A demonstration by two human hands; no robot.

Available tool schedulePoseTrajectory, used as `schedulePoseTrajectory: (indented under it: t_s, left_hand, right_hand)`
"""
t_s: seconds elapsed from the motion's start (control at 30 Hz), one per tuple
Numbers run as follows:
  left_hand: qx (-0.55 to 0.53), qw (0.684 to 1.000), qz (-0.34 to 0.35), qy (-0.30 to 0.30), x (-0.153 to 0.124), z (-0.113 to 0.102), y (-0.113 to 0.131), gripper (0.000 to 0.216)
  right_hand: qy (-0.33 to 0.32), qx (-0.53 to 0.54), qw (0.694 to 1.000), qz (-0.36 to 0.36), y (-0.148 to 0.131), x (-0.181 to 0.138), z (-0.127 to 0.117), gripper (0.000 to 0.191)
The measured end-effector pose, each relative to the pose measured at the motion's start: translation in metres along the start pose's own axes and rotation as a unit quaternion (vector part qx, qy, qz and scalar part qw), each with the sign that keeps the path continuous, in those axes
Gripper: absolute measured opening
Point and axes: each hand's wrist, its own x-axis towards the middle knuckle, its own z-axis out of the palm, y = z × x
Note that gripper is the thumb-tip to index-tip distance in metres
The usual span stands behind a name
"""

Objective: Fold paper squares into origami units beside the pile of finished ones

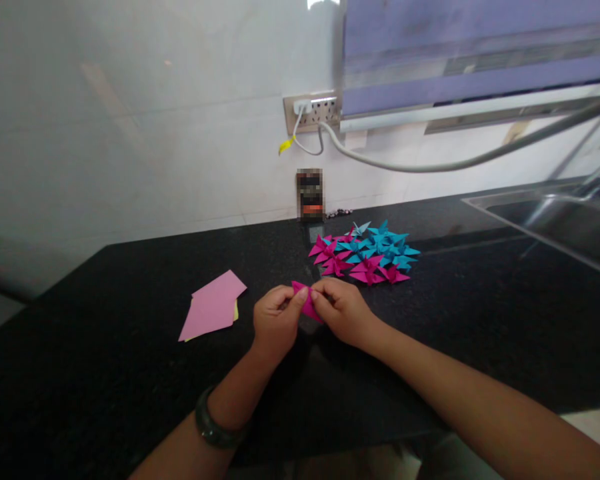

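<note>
Between my two hands is a small folded piece of magenta paper (pixel 310 308), held just above the dark countertop. My left hand (pixel 279 317) pinches its left side between thumb and fingers. From the other side, my right hand (pixel 344 311) grips it the same way, the two thumbs close together. Part of the paper is hidden behind the fingers. Just beyond my right hand lies a cluster of folded paper cranes, several magenta (pixel 367 269) and several blue (pixel 387 248), with one pale crane (pixel 361 229) at the back.
Pink paper sheets (pixel 213 307) with a yellow edge beneath lie left on the black countertop (pixel 105 347). A phone-like object (pixel 311 195), blurred out, leans against the wall. Above are a socket strip (pixel 311 115) and a grey cable (pixel 405 165). A sink (pixel 545 220) is at right.
</note>
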Motion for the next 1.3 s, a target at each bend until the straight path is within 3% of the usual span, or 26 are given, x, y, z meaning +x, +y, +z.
schedulePoseTrajectory:
  t_s: [0.1, 0.2, 0.33, 0.43, 0.53, 0.63, 0.87, 1.17, 1.3]
  left_hand:
    - [0.015, 1.0, -0.015, 0.007, -0.001, 0.0, 0.0, 0.027]
    - [0.003, 0.999, -0.04, 0.009, -0.002, 0.001, 0.002, 0.026]
    - [-0.048, 0.995, -0.088, -0.006, -0.001, 0.003, 0.002, 0.022]
    - [-0.048, 0.994, -0.094, -0.02, 0.0, 0.003, -0.002, 0.021]
    - [-0.023, 0.995, -0.09, -0.022, 0.002, 0.003, -0.005, 0.02]
    - [0.0, 0.996, -0.087, -0.025, 0.002, 0.003, -0.006, 0.019]
    - [0.021, 0.997, -0.068, -0.025, 0.0, 0.003, -0.006, 0.019]
    - [-0.068, 0.993, -0.095, -0.024, 0.0, 0.004, -0.003, 0.02]
    - [-0.078, 0.994, -0.07, -0.014, 0.002, 0.002, 0.001, 0.02]
  right_hand:
    - [-0.016, -0.041, 0.999, -0.028, 0.0, 0.0, 0.0, 0.019]
    - [-0.019, -0.045, 0.999, -0.002, 0.0, 0.0, 0.0, 0.021]
    - [-0.002, 0.056, 0.995, 0.078, 0.0, 0.001, 0.003, 0.028]
    - [-0.029, 0.154, 0.978, 0.135, 0.002, 0.002, 0.005, 0.036]
    - [-0.065, 0.201, 0.964, 0.163, 0.003, 0.002, 0.006, 0.024]
    - [-0.076, 0.192, 0.966, 0.158, 0.004, 0.001, 0.008, 0.016]
    - [-0.11, 0.164, 0.971, 0.135, 0.004, 0.0, 0.009, 0.023]
    - [-0.118, 0.093, 0.984, 0.091, 0.005, 0.002, 0.007, 0.024]
    - [-0.107, 0.114, 0.983, 0.099, 0.007, 0.002, 0.007, 0.021]
